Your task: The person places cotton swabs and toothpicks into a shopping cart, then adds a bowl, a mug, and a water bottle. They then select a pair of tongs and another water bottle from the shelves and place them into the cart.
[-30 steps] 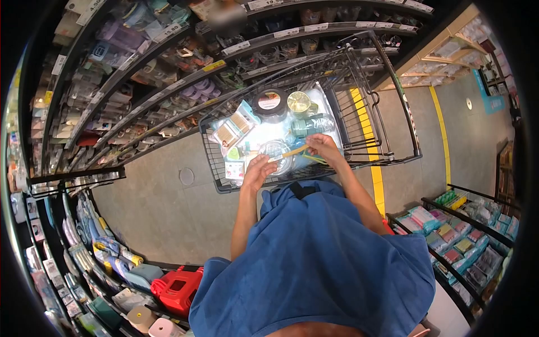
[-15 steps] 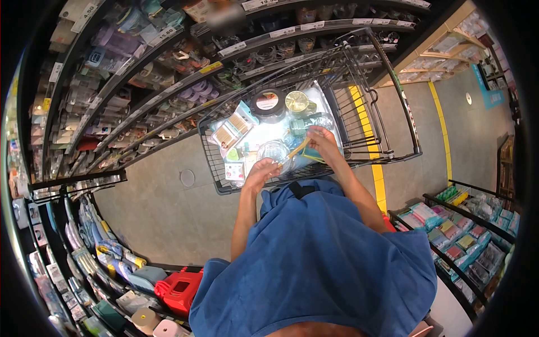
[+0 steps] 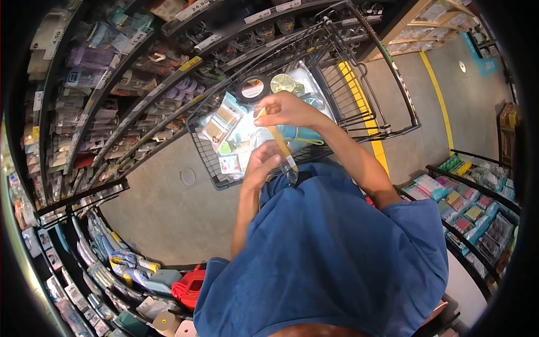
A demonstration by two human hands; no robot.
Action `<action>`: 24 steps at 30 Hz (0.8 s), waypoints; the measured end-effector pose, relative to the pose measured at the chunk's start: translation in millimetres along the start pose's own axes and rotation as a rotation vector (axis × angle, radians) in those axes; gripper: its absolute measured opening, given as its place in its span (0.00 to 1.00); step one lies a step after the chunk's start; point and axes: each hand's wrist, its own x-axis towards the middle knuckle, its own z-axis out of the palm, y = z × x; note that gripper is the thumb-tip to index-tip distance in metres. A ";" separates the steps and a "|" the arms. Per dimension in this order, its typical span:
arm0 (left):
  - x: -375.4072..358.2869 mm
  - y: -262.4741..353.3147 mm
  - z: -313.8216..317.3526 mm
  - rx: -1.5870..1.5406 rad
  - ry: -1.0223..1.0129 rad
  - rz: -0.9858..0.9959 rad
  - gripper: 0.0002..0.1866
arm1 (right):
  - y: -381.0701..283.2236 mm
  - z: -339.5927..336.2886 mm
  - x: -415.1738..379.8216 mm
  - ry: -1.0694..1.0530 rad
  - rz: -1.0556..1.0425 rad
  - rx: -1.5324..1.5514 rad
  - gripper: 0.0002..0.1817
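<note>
In the head view, my right hand (image 3: 287, 110) reaches over the cart and pinches the upper end of a long, thin yellow item (image 3: 279, 140). Its lower end is dark and partly see-through, close to the blue shirt; its exact kind cannot be made out. Just left of the item is my left hand (image 3: 261, 163), fingers loosely curled and thumb apart, with nothing visible between them. Below both hands stands a black wire shopping cart (image 3: 220, 183). It carries a round dark-rimmed container (image 3: 252, 88), a green-lidded round container (image 3: 283, 83) and a pack of wooden sticks (image 3: 222, 123).
Shelves of packaged goods (image 3: 120, 84) curve along the left and top. A red plastic item (image 3: 189, 288) sits on the lower-left shelf. At right is a rack of packaged goods (image 3: 463, 210). Yellow lines (image 3: 437, 101) run across the grey floor (image 3: 151, 219).
My right hand has moved left and up with the yellow item's end, turning the item steeper. My left hand has come off its lower end. The view has shifted slightly.
</note>
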 end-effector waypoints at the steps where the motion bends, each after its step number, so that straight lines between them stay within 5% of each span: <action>1: 0.0 10.8 5.8 -0.002 0.004 -0.006 0.19 | -3.0 4.1 2.8 -0.080 -0.015 -0.074 0.17; 5: 3.0 25.4 10.8 0.252 0.126 -0.004 0.14 | -17.6 22.7 7.1 -0.094 -0.074 -0.190 0.17; 7: 6.2 31.4 13.4 0.239 0.250 0.123 0.10 | -29.3 29.7 -0.8 -0.104 0.075 -0.150 0.18; 9: 4.6 38.8 25.1 0.162 0.285 0.196 0.09 | -24.2 34.5 -9.6 0.093 -0.135 -0.200 0.19; 11: 2.1 43.9 29.9 -0.078 0.351 0.343 0.08 | -26.8 30.1 -28.8 0.102 -0.081 -0.178 0.18; 17: -10.5 55.2 34.7 -0.167 0.331 0.439 0.11 | -46.3 19.9 -76.5 0.004 0.098 -0.018 0.15; 24: -14.5 59.8 51.0 -0.165 0.340 0.535 0.14 | -60.9 25.2 -90.2 0.027 -0.149 -0.024 0.14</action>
